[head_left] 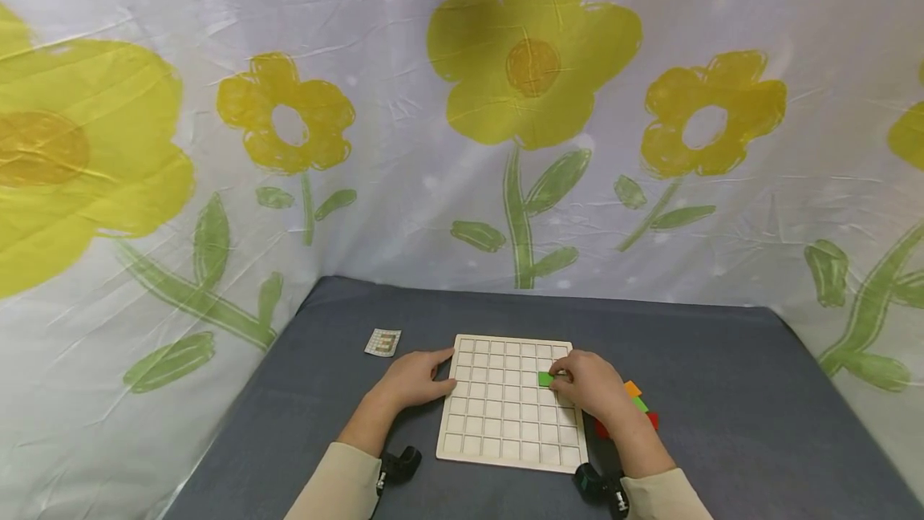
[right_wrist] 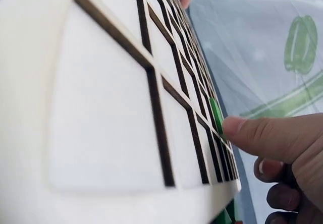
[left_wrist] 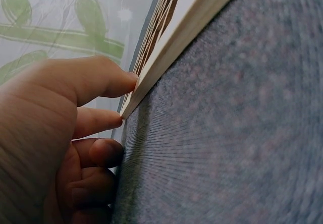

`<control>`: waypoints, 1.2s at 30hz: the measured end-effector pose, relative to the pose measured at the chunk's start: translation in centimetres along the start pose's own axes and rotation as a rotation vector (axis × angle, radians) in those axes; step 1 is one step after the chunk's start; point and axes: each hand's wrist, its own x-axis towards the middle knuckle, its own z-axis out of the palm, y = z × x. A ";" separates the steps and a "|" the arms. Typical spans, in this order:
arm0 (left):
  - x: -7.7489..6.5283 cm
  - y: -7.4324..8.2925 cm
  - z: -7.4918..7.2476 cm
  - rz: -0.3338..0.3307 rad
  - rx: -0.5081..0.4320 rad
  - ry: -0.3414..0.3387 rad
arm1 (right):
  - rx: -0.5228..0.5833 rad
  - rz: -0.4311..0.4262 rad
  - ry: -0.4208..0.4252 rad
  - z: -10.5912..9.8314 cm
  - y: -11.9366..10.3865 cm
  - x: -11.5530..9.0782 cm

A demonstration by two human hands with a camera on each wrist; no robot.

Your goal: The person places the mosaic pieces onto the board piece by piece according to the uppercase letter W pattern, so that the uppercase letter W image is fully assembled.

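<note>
A pale wooden board (head_left: 492,428) with a grid of square recesses lies on the dark cloth between both hands. My left hand (head_left: 411,380) is at its left side, thumb and forefinger spread and touching the edge; the left wrist view shows the fingertips (left_wrist: 132,78) against the wooden rim. Over the board's right part, my right hand (head_left: 595,385) pinches a small green square tile (head_left: 545,379) between thumb and forefinger, at one of the recesses. In the right wrist view the thumb (right_wrist: 262,135) meets the green tile (right_wrist: 216,115), and the forefinger is mostly hidden.
Right of the board, partly behind the right forearm, lie loose tiles: an orange tile (head_left: 633,388), a green tile (head_left: 640,404) and red ones (head_left: 653,420). A small card with a printed grid (head_left: 382,342) lies at the back left. A flowered curtain hangs behind the table.
</note>
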 end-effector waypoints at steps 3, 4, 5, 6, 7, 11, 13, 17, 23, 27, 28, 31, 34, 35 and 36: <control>-0.1 0.1 0.0 0.004 0.001 0.002 | 0.011 -0.004 -0.004 -0.5 0.1 -0.2; -0.1 0.1 0.1 0.005 0.000 0.003 | 0.018 -0.002 -0.008 -0.7 0.0 -0.2; -0.1 0.1 0.1 0.007 0.000 0.005 | 0.024 0.002 -0.009 -1.0 0.1 -0.3; -0.1 0.1 0.1 0.008 0.002 0.006 | 0.025 0.008 -0.013 -1.2 0.1 -0.4; -0.2 0.1 0.1 0.010 0.003 0.007 | 0.023 0.014 -0.015 -1.4 0.2 -0.5; -0.2 0.2 0.2 0.013 0.000 0.007 | 0.018 0.022 -0.013 -2.0 0.9 -0.6; -0.2 0.2 0.1 0.013 -0.001 0.007 | 0.017 0.028 -0.014 -2.2 1.2 -0.6; -0.3 0.3 0.2 0.014 -0.001 0.009 | 0.025 0.059 -0.016 -2.8 1.7 -0.7; -0.2 0.3 0.4 0.003 0.008 0.015 | 0.036 0.078 -0.007 -3.8 2.2 -1.0; -0.2 0.3 0.4 -0.001 0.023 0.020 | 0.046 0.070 0.000 -4.2 2.7 -1.1; -0.2 0.3 0.5 -0.003 0.028 0.020 | 0.051 0.067 0.001 -4.2 2.9 -1.1; -0.3 0.2 0.5 -0.009 0.038 0.023 | 0.060 0.065 0.007 -4.4 3.4 -1.3; -0.3 0.3 0.5 -0.014 0.038 0.023 | 0.065 0.066 0.013 -4.6 3.9 -1.4; -0.4 0.3 0.5 -0.012 0.035 0.025 | 0.064 0.070 0.014 -4.7 4.1 -1.4; -0.4 0.3 0.5 -0.010 0.032 0.027 | 0.069 0.076 0.015 -4.8 4.1 -1.5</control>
